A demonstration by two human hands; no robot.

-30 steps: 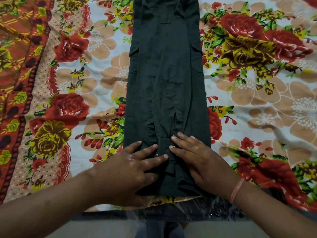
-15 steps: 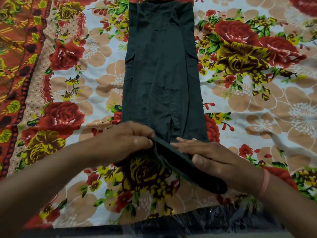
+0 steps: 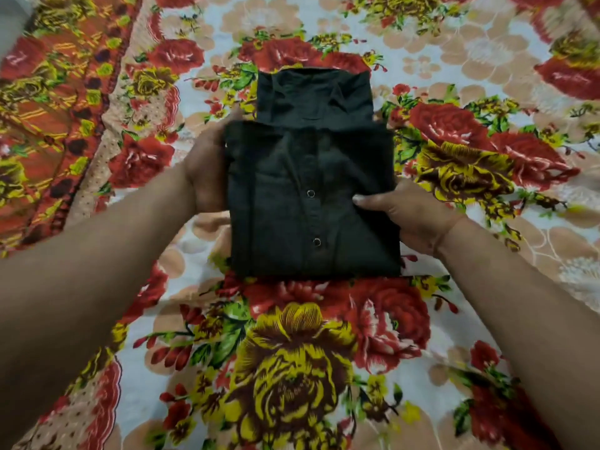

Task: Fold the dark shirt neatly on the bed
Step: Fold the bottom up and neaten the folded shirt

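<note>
1. Fingers of the left hand (image 3: 204, 177) are mostly hidden: the hand clasps the left edge of the dark green-black button-front cotton shirt (image 3: 313, 203), its fingers apparently tucked beneath the cloth.
2. Fingers of the right hand (image 3: 412, 216) hold the opposite edge. The thumb (image 3: 365, 200) lies on top of the fabric, just beside the button placket, and the remaining fingers sit out of sight beneath.
3. Shirt location: between the two hands, lying as a compact rectangle on the floral red, yellow and cream bed sheet (image 3: 292, 358). A narrower section with the collar area projects beyond the fingers at the far end. Two metal snap buttons (image 3: 311, 193) face upward.
4. Step in hand, by judgement: the lengthwise fold, with the lower part brought up over the upper part. The bundle appears near complete.
5. Defect noted: the top layer stands wider than the collar section beneath it, so the edges are not flush.
6. Next move, by judgement: set the bundle flat, draw the fingers out without dragging the layers, then press and square the side edges.
</note>
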